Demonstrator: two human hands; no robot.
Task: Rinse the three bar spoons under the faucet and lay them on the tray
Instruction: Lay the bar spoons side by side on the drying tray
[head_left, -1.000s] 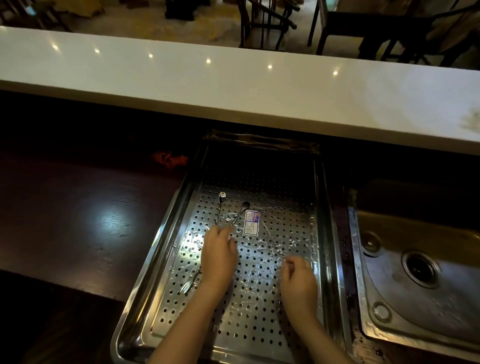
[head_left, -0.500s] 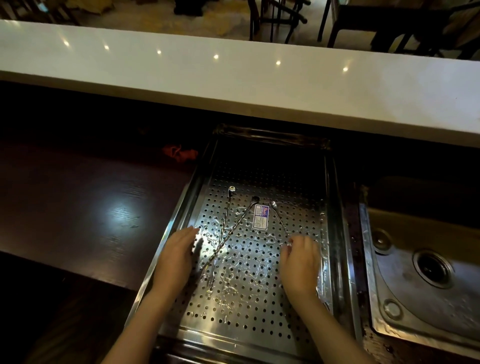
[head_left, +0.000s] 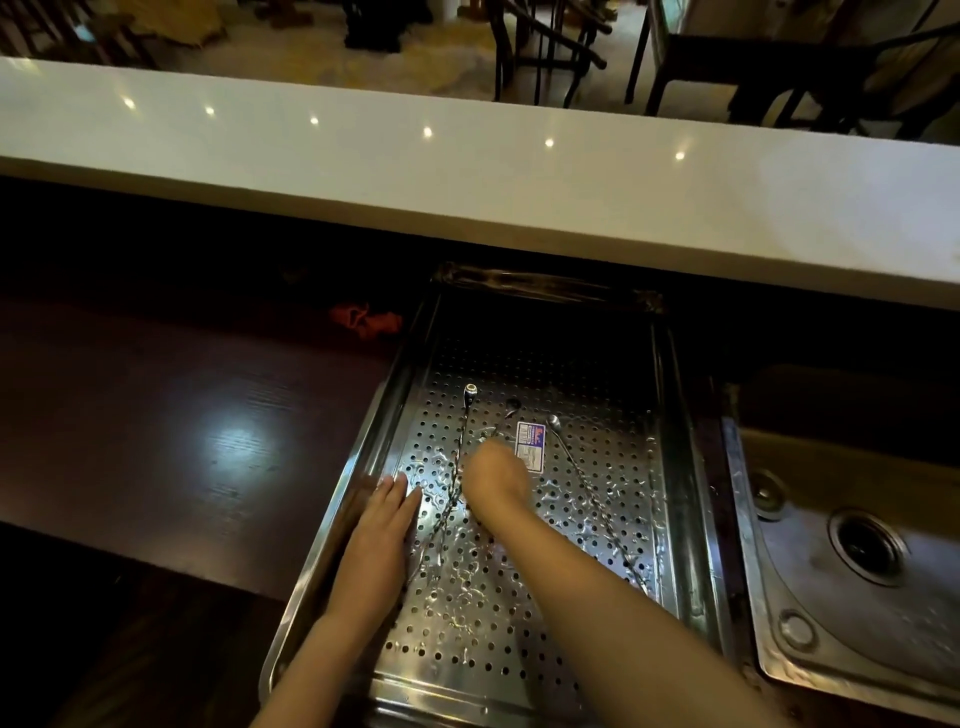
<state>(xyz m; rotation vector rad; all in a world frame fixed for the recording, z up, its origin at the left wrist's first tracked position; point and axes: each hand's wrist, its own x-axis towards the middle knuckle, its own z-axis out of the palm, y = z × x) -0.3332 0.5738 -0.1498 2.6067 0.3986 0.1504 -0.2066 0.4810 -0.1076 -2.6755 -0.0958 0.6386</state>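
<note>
In the lower middle of the frame, over the perforated steel tray (head_left: 670, 467), the right hand (head_left: 496, 475) is curling its fingers down onto the middle bar spoon (head_left: 511, 408), though blur is keeping me from telling whether it is actually pinching the stem or only touching it. The left hand (head_left: 384, 525) is lying flat with fingers together and holding nothing, pressing on the tray's left side just beside the left bar spoon (head_left: 464, 431). The right bar spoon (head_left: 582, 478) is lying apart from the other two, running diagonally toward the lower right, past a small printed label (head_left: 531, 446) stuck to the tray floor. All three spoons are lying on the tray already, so the work is probably nearing its end, with only some straightening left. The two left spoons are crossing low down, so lifting or sliding one is likely dragging the other along. The twisted stems are thin and wet, and a slipping pinch is risking a spoon skating over the puddled steel toward the tray wall. The tray is sitting between a dark glossy wooden counter (head_left: 182, 441) at the left and a steel sink (head_left: 857, 545) at the lower right; no faucet is showing. A red object (head_left: 363, 319) is lying in shadow behind the tray's left corner. A pale bar top (head_left: 467, 171) is spanning the frame above, and dark chairs (head_left: 545, 47) are standing beyond it along the top edge.
</note>
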